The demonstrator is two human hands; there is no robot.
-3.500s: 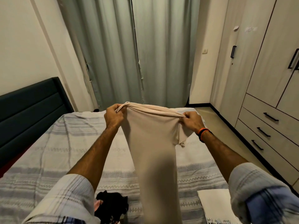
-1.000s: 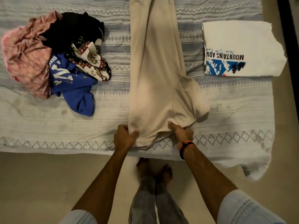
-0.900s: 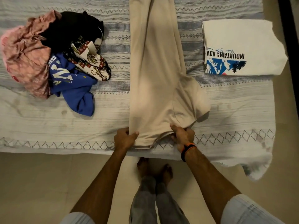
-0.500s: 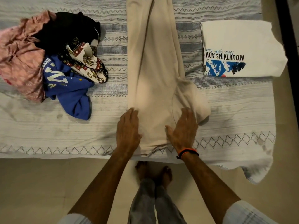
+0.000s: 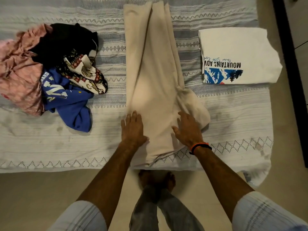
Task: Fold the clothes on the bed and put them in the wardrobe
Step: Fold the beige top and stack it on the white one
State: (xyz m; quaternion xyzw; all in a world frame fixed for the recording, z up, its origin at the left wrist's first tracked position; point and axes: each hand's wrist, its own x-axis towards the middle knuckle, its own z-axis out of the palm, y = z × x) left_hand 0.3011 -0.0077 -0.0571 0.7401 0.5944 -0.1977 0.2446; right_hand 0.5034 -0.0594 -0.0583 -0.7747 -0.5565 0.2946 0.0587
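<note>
A beige T-shirt (image 5: 155, 77), folded lengthwise into a long strip, lies across the middle of the bed (image 5: 50, 144); one short sleeve sticks out at its right side. My left hand (image 5: 132, 129) lies flat with straight fingers on the shirt's near left edge. My right hand (image 5: 188, 130), with an orange-and-black wristband, presses flat on the near right part beside the sleeve. A folded white T-shirt (image 5: 236, 54) with a blue mountain print rests on the bed at the right. A heap of unfolded clothes (image 5: 50, 72), pink, black, blue and patterned, sits at the left.
The bed's near edge runs across the frame, with a striped grey-and-white cover hanging over it. My bare feet (image 5: 156, 179) stand on the tan floor just in front of it. A dark strip along the floor (image 5: 290, 80) borders the far right.
The beige shirt went from being held up in the air to lying on the bed. Both hands let go of its near edge and now lie flat on it, slid slightly forward.
</note>
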